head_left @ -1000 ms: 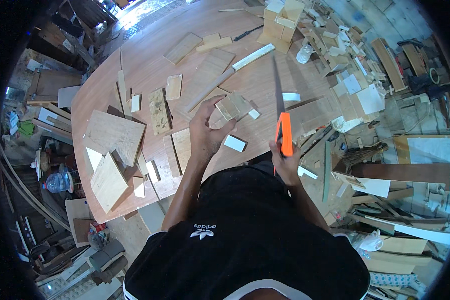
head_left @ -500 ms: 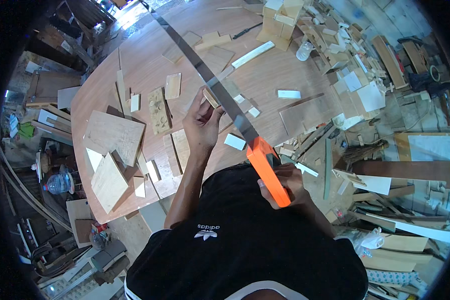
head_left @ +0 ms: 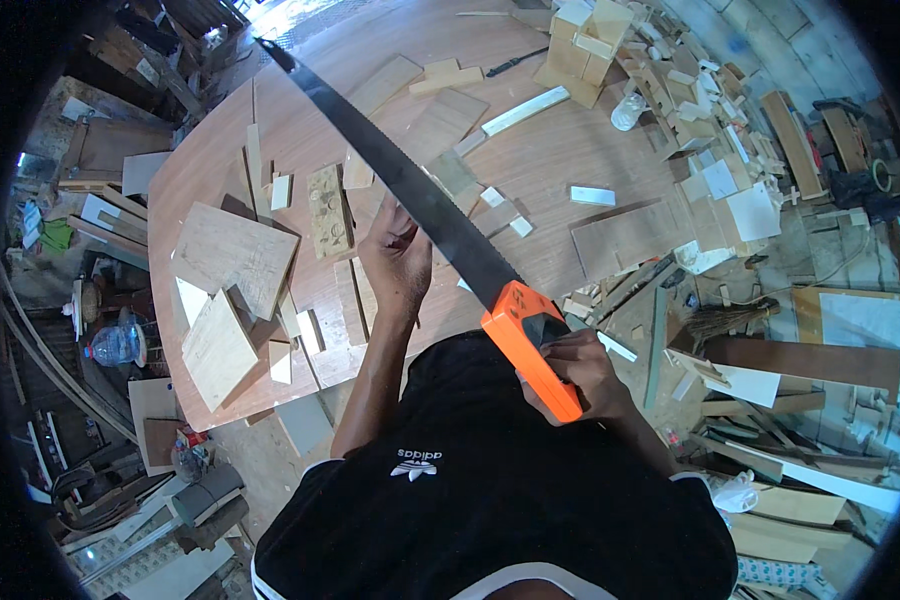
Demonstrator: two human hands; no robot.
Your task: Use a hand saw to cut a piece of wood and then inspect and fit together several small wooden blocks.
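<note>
My right hand (head_left: pixel 580 372) is closed on the orange handle (head_left: pixel 518 330) of a handsaw. Its long dark blade (head_left: pixel 370 150) slants up and leftward across my view, toothed edge facing up-right, tip beyond the table's far edge. Under the blade, my left hand (head_left: pixel 395 250) has its fingers curled above the wooden table (head_left: pixel 190 170); whatever they grip is mostly hidden by the steel. Small white-faced blocks (head_left: pixel 520 226) and thin boards lie just right of that hand. A carved-looking plank (head_left: pixel 325 210) lies to its left.
Square boards (head_left: pixel 230 255) overlap on the table's left. A stacked wooden assembly (head_left: pixel 580 55), plastic container (head_left: pixel 627 111) and offcuts crowd the right. A water bottle (head_left: pixel 115 345) stands off the left side; long boards (head_left: pixel 800 360) and a straw broom (head_left: pixel 730 318) lie at right.
The saw has swung from upright at right to a leftward diagonal over my left hand. That hand, earlier visibly holding a small wooden block, moved slightly left; the blade now covers the block.
</note>
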